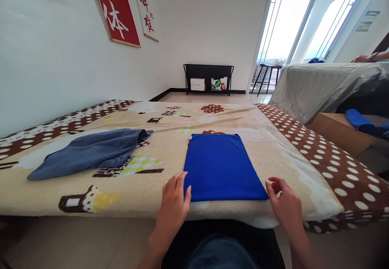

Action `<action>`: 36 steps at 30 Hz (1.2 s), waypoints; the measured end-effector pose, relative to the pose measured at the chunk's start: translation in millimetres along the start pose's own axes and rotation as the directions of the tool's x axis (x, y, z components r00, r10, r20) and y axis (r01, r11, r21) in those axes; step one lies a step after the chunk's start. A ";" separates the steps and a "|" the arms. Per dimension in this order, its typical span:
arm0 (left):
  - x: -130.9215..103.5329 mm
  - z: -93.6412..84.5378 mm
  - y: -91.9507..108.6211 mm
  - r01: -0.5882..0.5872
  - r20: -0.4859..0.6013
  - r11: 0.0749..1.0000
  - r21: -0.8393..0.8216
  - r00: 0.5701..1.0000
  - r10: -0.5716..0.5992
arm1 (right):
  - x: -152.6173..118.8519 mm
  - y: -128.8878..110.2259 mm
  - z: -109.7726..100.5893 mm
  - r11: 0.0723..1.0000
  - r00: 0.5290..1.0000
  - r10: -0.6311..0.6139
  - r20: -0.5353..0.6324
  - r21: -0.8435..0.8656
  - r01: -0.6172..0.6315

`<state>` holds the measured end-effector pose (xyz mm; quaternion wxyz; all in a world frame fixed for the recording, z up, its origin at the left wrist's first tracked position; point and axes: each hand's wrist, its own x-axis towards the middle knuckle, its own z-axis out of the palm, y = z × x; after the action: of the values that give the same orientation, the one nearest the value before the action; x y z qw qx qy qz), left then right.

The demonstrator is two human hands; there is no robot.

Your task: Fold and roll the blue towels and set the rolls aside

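Note:
A blue cloth (221, 167), folded into a flat rectangle, lies in front of me on a cream patterned blanket (170, 184). My left hand (174, 200) is at its left edge near the front corner, thumb and fingers apart, fingertips at the fabric. At the front right corner is my right hand (285, 202), its fingers loosely curled with a gap to the thumb and nothing visible between them. A crumpled grey-blue cloth (94, 151) rests on the blanket to the left.
Brown polka-dot borders (322, 155) run along the blanket's sides. To the right, a cardboard box (340, 131) with blue items stands by a table under a silvery cover (316, 82). Another person's hand (361, 58) is over that table. A black rack (208, 72) stands at the far wall.

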<state>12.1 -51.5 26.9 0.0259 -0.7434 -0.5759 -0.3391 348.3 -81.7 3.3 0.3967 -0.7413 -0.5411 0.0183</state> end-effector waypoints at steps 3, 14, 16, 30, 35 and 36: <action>26.5 27.7 34.2 -0.173 0.096 0.977 -0.124 0.978 0.186 | 10.1 -47.9 26.2 0.941 0.946 -0.325 -0.006 0.094 0.324; 24.8 86.5 61.8 -0.172 0.274 0.984 0.041 0.949 0.155 | -4.9 -64.8 89.4 0.874 0.860 -0.421 0.288 -0.124 0.469; 20.9 79.5 55.3 -0.157 0.261 0.985 0.074 0.956 0.133 | -7.9 -54.4 83.8 0.881 0.889 -0.390 0.242 -0.182 0.436; 6.0 28.6 -5.4 -0.140 0.335 0.990 -0.014 0.932 0.136 | 6.7 -17.5 56.5 0.888 0.929 -0.208 0.307 -0.339 0.311; 88.7 58.1 9.5 -0.242 0.359 0.968 -0.067 0.899 0.250 | 90.9 -66.5 102.2 0.872 0.703 -0.308 0.641 -0.105 0.478; 107.5 70.4 10.2 -0.234 0.434 0.971 -0.057 0.869 0.235 | 107.2 -75.9 116.1 0.868 0.686 -0.320 0.654 -0.088 0.489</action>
<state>65.9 65.6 33.7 -0.0644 -0.8649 -0.4719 -0.1585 279.9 79.4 13.1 0.0918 -0.5985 -0.7893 0.1020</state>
